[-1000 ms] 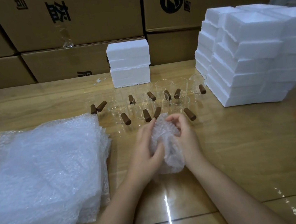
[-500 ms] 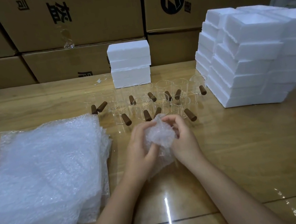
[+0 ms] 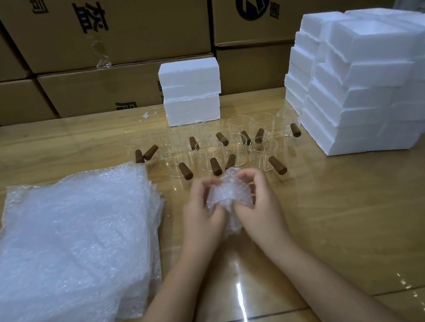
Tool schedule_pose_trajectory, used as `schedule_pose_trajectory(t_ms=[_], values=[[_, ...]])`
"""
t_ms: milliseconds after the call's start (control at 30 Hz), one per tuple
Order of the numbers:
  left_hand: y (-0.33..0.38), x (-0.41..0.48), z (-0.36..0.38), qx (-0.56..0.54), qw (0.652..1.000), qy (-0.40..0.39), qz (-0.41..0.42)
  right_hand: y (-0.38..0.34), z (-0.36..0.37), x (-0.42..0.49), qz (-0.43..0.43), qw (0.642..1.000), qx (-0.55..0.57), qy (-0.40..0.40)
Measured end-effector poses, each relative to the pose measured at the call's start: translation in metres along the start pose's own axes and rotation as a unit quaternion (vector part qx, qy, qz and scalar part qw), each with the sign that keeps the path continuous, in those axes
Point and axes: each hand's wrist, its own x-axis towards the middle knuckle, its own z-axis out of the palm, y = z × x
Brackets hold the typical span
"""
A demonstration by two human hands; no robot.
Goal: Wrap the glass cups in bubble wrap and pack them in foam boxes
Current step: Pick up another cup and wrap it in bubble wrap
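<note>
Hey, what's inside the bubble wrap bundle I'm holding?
Only the crumpled bubble wrap bundle itself shows, gripped between the left hand and the right hand. Whatever it encloses is covered by the wrap and both hands; nothing shows through.

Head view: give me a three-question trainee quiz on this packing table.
1. True or false: the left hand and the right hand both grip the crumpled clear bubble-wrap bundle.
2. The flat stack of clear bubble-wrap sheets lies where, relative to the hands? A left; B right; C beyond them.
3. Short answer: what stands just beyond the clear glass cups with brown wooden handles, nearer the far edge?
Key: 1 true; 2 A; 3 the small stack of white foam boxes.
</note>
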Motion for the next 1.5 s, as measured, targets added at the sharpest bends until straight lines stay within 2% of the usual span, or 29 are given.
schedule_pose_trajectory(t_ms=[100,200,267,367,467,533,667,833,933,1067,1167,1367,1500], values=[[0.004,-0.002,-0.005,-0.022,0.996,-0.087,0.01,0.003,-0.006,0.007,0.008,0.998,0.034,0.043],[0.001,-0.001,-0.009,0.018,0.979,-0.198,0.041,0.006,-0.012,0.014,0.044,0.994,0.058,0.078],[-0.001,0.0,-0.008,0.056,0.973,-0.217,0.062,0.007,-0.013,0.016,0.057,0.993,0.049,0.089],[-0.003,0.001,-0.006,0.038,0.976,-0.209,0.045,0.007,-0.013,0.016,0.076,0.992,0.052,0.084],[-0.003,0.002,-0.006,-0.025,0.978,-0.205,-0.003,0.004,-0.012,0.015,0.08,0.993,0.066,0.064],[-0.003,0.001,-0.006,-0.062,0.98,-0.186,-0.022,0.003,-0.01,0.012,0.068,0.994,0.069,0.045],[-0.003,0.0,-0.005,-0.06,0.987,-0.144,-0.024,0.003,-0.007,0.009,0.03,0.997,0.071,0.027],[-0.003,0.0,-0.001,-0.097,0.99,-0.066,-0.077,0.004,-0.001,0.005,-0.031,0.998,0.063,0.003],[-0.004,0.0,0.001,-0.066,0.991,-0.055,-0.103,0.006,-0.001,0.004,-0.061,0.997,0.046,-0.013],[-0.007,0.001,0.003,-0.059,0.991,-0.003,-0.124,0.01,0.001,0.002,-0.085,0.995,0.023,-0.042],[-0.01,0.001,0.001,-0.036,0.994,0.003,-0.102,0.011,0.003,0.001,-0.084,0.994,0.028,-0.065],[-0.012,0.0,0.009,0.135,0.991,0.003,0.006,0.005,0.004,-0.001,-0.057,0.997,0.034,0.025],[-0.012,-0.001,0.009,0.216,0.976,-0.023,0.011,0.008,0.001,0.0,-0.042,0.997,0.032,0.058]])
